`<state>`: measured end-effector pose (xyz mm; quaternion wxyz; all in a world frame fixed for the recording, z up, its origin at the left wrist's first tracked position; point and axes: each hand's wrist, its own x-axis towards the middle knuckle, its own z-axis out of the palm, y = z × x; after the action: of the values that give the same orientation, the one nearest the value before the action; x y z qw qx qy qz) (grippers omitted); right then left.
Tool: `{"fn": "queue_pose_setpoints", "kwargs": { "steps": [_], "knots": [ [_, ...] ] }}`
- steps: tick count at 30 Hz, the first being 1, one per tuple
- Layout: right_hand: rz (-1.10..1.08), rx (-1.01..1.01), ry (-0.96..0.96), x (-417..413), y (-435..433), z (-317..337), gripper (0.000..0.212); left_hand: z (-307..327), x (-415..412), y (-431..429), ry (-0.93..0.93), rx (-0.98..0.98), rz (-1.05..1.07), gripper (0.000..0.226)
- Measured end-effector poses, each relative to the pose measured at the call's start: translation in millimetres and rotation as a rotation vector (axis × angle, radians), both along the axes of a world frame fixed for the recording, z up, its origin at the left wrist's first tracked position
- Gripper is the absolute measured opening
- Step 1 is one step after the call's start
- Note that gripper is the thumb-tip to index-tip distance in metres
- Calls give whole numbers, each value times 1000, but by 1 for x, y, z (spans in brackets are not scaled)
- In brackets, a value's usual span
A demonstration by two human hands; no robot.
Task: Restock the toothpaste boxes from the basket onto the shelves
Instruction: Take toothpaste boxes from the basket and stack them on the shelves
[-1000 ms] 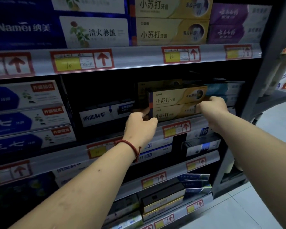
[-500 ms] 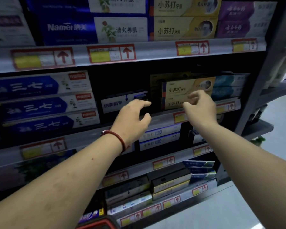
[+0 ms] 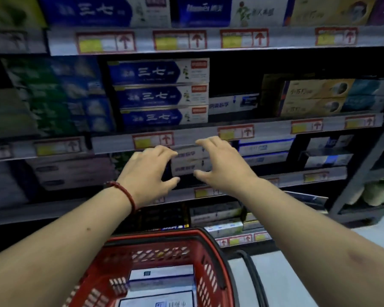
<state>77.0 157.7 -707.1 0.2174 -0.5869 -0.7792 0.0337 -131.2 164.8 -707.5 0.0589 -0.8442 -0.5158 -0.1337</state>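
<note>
Store shelving (image 3: 111,144) is filling my feed from side to side, each front edge carrying red-and-yellow price tags (image 3: 153,141). Blue boxes (image 3: 155,95) are sitting three high toward the middle of the second shelf. Yellow boxes (image 3: 313,99) are lying two high near its right end, with a single white box (image 3: 232,104) between the two stacks.

I am watching both hands hovering just in front of the shelf below — the left hand (image 3: 149,171), a red cord bracelet (image 3: 125,192) circling its wrist, and the right hand (image 3: 223,165) beside it. Both are holding nothing: the fingers are spreading apart and curving loosely, the thumbs pointing toward each other. Between them two pale boxes (image 3: 186,160) are lying stacked at that shelf's front edge; the picture is blurring, so I cannot tell whether any fingertip is touching them.

Down at the bottom of the feed a red basket (image 3: 164,238) is standing just in front of the lowest shelves. The toothpaste boxes (image 3: 162,276) in it — white with blue print — are lying flat on its floor, well apart from both hands.
</note>
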Motion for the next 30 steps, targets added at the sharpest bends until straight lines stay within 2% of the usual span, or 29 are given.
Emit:
{"fn": "queue_pose_setpoints", "kwargs": {
  "steps": [3, 7, 13, 16, 25, 30],
  "knots": [
    [72, -72, 64, -34, -12, -20, 79, -22, -35, -19, 15, -31, 37, 65],
    [116, -89, -11, -68, -29, -41, 81, -47, -72, -43, 6, -66, 75, 66],
    [163, -155, -6, -102, -50, -68, 72, -74, -108, -72, -5, -113, 108, 64],
    [175, -191, -13, -115, -61, -87, 69, -90, -120, -87, -72, -165, 134, 59],
    [189, -339, -49, -128, -97, -150, 69, -144, -142, -121, -81, -327, 128, 64],
    [158, -442, -30, -121, -114, -176, 66, -182, -145, -130, -120, -470, 152, 55]
  ]
}}
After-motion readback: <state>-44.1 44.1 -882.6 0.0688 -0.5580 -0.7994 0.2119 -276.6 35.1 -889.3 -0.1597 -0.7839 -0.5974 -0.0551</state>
